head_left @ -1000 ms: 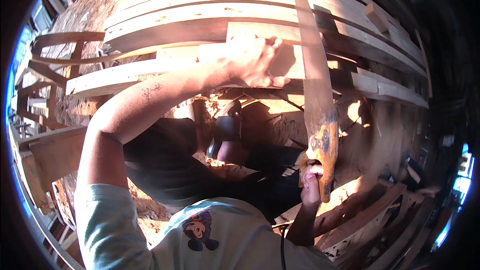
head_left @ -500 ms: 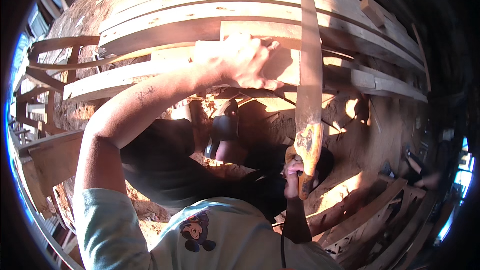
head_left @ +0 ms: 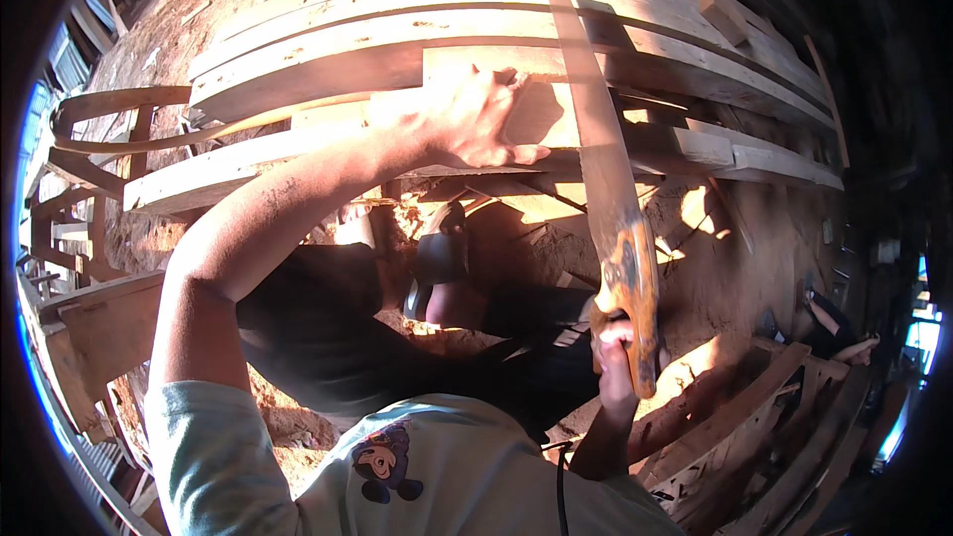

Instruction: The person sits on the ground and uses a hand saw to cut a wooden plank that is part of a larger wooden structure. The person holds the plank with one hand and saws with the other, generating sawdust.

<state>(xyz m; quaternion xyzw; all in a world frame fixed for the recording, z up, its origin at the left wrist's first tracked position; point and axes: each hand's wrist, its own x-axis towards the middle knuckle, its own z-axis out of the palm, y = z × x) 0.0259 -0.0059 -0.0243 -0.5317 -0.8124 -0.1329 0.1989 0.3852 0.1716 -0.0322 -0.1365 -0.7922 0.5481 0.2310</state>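
Observation:
My right hand (head_left: 614, 367) is closed round the wooden handle of a handsaw (head_left: 594, 129). Its long blade points away from me, leaning to the left, and crosses over the end of a short pale wooden board (head_left: 544, 124). Whether the teeth are in the wood cannot be made out. On that board lies my left hand (head_left: 481, 119), thumb toward the near edge and fingers bent over the far side, gripping it from above. Bright sunlight washes out part of this hand. The hand's shadow falls on the wood between it and the blade.
Long timber beams (head_left: 377, 35) run left to right beneath and beyond the board. A small wood block (head_left: 723, 18) sits on them at the far right. Wooden frames stand at the left (head_left: 109, 139) and lower right (head_left: 735, 407). Another person's arm (head_left: 856, 349) shows at the right.
The handsaw and my right hand have shifted right and slightly toward me, and the blade now leans with its tip to the left. My left hand stays on the board.

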